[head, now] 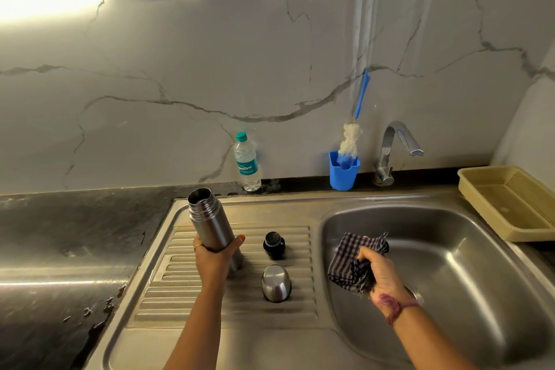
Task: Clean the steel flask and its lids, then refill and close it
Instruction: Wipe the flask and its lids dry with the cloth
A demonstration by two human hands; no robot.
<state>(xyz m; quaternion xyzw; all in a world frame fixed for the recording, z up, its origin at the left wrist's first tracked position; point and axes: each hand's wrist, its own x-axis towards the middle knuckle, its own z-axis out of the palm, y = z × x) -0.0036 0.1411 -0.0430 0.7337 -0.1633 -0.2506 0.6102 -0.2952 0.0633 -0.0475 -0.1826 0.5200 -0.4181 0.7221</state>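
Observation:
My left hand (214, 258) grips the lower part of the open steel flask (210, 219), which stands tilted over the ribbed drainboard (234, 306) with its mouth uncovered. To its right on the drainboard stand the black inner lid (274, 245) and, nearer to me, the steel cup lid (276, 283) upside down. Over the left edge of the sink basin (450, 264), my right hand (383, 275) holds a bunched dark checked cloth (350, 261).
A plastic water bottle (247, 162) with a teal cap stands at the wall. A blue holder (344, 171) with a bottle brush (350, 141) sits left of the steel tap (393, 150). A beige tray (510, 201) lies at the right. Dark counter (66, 237) extends left.

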